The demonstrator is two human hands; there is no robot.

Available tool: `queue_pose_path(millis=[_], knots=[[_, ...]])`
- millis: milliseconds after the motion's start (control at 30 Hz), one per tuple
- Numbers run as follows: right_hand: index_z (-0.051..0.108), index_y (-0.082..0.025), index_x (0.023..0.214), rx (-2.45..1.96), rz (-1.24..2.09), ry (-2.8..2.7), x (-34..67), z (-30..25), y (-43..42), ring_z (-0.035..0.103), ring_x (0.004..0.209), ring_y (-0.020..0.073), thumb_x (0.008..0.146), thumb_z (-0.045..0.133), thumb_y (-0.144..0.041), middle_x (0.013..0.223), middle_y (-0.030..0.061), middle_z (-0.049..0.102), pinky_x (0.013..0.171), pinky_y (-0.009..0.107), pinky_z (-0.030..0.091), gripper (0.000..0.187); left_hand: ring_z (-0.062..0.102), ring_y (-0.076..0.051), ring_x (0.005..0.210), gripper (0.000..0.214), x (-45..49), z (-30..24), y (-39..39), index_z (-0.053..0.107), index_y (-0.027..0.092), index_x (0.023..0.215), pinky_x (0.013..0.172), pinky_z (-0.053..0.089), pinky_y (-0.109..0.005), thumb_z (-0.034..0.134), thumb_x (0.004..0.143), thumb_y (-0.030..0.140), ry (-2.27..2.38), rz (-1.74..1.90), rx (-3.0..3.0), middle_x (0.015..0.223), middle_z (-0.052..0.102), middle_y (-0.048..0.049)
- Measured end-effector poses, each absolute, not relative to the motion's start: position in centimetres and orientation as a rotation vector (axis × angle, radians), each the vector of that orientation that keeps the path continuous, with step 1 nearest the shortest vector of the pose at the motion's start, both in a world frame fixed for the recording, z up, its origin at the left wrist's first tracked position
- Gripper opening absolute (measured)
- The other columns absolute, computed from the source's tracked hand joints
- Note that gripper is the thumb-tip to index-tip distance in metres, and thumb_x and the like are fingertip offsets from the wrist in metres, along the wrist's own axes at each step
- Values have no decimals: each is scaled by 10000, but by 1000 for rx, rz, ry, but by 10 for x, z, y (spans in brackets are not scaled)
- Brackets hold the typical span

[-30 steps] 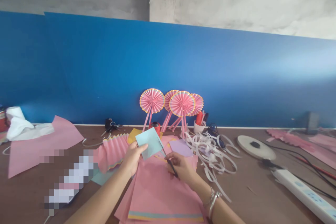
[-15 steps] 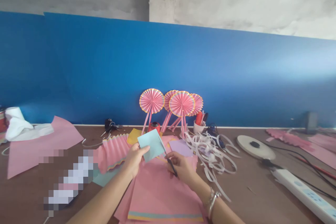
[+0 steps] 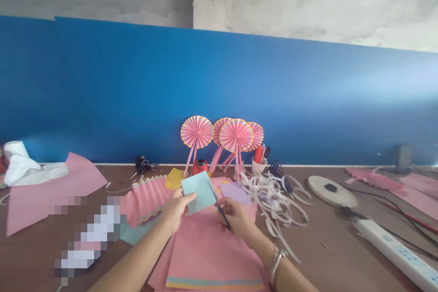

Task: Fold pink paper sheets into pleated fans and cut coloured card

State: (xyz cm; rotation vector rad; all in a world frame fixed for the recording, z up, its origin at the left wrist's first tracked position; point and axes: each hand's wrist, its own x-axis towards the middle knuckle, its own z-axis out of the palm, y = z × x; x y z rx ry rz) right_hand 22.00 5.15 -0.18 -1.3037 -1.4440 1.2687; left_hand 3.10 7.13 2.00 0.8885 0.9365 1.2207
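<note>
Between thumb and fingers, my left hand pinches a light blue sheet of paper, held up above the pile. My right hand grips dark-handled scissors, whose blades lie along the right edge of the blue sheet. Whether the blades are parted is too small to tell. Beneath both hands lie stacked pink paper sheets, the top one with a blue and yellow stripe at its near edge. A pleated pink paper lies left of my left hand, partly over another light blue sheet.
Several round pink paper fans stand against the blue partition. Tangled white strips and a purple paper lie right of centre. A white cup holds pens. Farther right are a round white disc and a power strip.
The blue sheet in my left hand has shifted slightly down and to the right. My right hand with the scissors stays nearly in place.
</note>
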Motion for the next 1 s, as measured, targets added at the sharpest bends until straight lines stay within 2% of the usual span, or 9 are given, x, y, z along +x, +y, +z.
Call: queue_pose_path(millis=[267,433,567,867,1000], knots=[[529,-188,812,-1237,1235,-1454,219,-5,52,484,355,90,633,640,-344,444,-109,449,367,191,341,262,677,-269,848,478,32,21,71,652,138,971,720,511,-333,792,547,309,939,1195,886,931,724,-112],[545,-185,831,-1290,1209,-1479,219,-5,52,464,353,89,648,661,-377,446,-94,475,341,178,266,290,680,-278,841,443,33,23,69,659,139,909,713,512,-339,797,527,315,949,1172,888,923,725,-122],[549,-191,822,-1274,1192,-1469,219,-5,53,412,358,77,647,674,-407,445,-88,478,347,181,261,305,681,-283,837,434,35,20,68,655,148,905,709,517,-347,793,523,299,926,1150,880,910,729,-117],[548,-180,805,-1215,1225,-1445,217,-2,52,394,396,73,641,700,-407,460,-91,454,399,193,287,319,688,-262,774,415,36,17,69,654,144,913,652,513,-318,777,550,304,923,1104,884,870,733,-106],[538,-179,796,-1247,1227,-1422,216,1,50,367,392,71,624,702,-401,456,-89,452,386,194,248,325,685,-274,799,424,36,17,68,657,142,917,683,516,-338,783,541,293,898,1111,883,885,732,-114]])
